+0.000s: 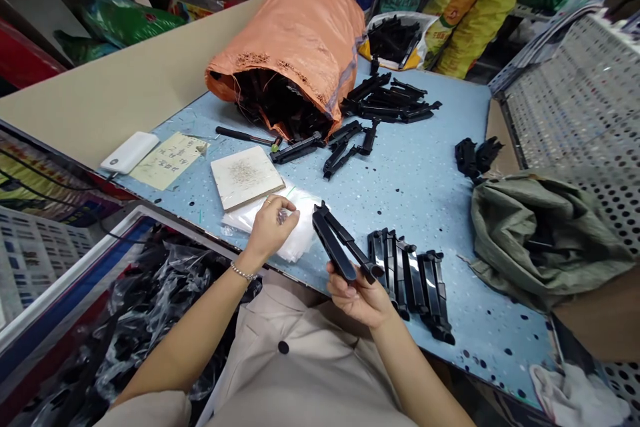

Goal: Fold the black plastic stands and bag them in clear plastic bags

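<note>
My right hand (359, 295) grips a long black plastic part (336, 245) near the front edge of the blue table (425, 180), holding it tilted up off the surface. My left hand (273, 223) rests on a stack of clear plastic bags (300, 240), with its fingers pinched on something small I cannot make out. Just right of my right hand, several finished black parts (415, 280) lie side by side in a row.
An orange sack (300, 40) spilling black parts lies at the back, with more loose parts (385, 103) beside it. A white tile (245, 177), a paper note (167, 159), a white power bank (129, 152) and a screwdriver (245, 137) lie at left. An olive bag (540, 240) sits at right.
</note>
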The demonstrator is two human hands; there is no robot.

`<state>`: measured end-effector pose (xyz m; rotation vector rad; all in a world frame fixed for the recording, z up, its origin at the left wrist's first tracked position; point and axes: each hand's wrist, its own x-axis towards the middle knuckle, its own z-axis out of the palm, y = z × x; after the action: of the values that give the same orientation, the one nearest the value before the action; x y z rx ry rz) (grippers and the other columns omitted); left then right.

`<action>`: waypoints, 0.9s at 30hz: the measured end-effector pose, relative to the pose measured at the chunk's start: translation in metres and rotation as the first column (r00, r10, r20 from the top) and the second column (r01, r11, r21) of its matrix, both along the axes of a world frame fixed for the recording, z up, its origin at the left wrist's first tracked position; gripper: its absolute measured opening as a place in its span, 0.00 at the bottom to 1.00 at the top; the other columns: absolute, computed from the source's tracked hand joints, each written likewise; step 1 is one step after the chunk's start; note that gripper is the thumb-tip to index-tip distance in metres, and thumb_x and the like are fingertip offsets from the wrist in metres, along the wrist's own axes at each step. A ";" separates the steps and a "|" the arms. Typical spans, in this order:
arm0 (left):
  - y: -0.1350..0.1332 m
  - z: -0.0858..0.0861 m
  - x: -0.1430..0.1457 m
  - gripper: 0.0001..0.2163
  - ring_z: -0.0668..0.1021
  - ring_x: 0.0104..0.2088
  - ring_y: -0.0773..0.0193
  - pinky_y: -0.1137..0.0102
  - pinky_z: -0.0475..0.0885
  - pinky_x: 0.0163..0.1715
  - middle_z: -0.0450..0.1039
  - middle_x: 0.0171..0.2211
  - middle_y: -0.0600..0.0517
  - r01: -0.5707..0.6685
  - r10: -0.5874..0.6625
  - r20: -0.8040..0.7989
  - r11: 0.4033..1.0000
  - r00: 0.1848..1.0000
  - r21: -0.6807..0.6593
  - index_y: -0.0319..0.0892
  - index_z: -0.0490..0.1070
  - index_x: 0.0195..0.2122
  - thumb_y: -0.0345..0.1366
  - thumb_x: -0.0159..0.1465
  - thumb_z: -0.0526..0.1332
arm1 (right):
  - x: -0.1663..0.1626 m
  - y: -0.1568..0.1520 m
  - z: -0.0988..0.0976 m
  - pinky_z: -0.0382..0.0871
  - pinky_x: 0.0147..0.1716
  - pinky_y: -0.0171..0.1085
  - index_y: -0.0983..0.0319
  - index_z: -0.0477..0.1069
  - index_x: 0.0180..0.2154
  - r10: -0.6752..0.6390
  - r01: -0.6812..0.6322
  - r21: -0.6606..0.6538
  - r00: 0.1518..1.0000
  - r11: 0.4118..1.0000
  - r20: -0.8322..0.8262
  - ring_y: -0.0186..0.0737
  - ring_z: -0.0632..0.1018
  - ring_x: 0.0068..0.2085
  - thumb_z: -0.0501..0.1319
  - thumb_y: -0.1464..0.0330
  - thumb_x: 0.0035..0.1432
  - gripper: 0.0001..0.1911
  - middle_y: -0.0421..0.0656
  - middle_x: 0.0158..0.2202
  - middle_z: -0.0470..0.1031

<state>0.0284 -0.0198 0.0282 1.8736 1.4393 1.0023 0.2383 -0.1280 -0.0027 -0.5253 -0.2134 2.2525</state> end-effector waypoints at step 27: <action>-0.001 -0.036 0.003 0.04 0.76 0.33 0.62 0.66 0.72 0.36 0.74 0.31 0.51 0.054 0.000 0.266 0.979 0.964 -0.197 0.40 0.72 0.31 0.34 0.58 0.62 | -0.004 -0.019 -0.018 0.55 0.18 0.25 0.69 0.74 0.41 0.094 -0.096 -0.022 0.992 0.995 -0.084 0.26 0.52 0.21 0.68 0.59 0.54 0.21 0.36 0.22 0.63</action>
<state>0.0313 -0.0205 -0.0079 1.5449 1.3008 1.0093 0.2343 -0.1473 -0.0207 -0.4422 -0.1704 2.3674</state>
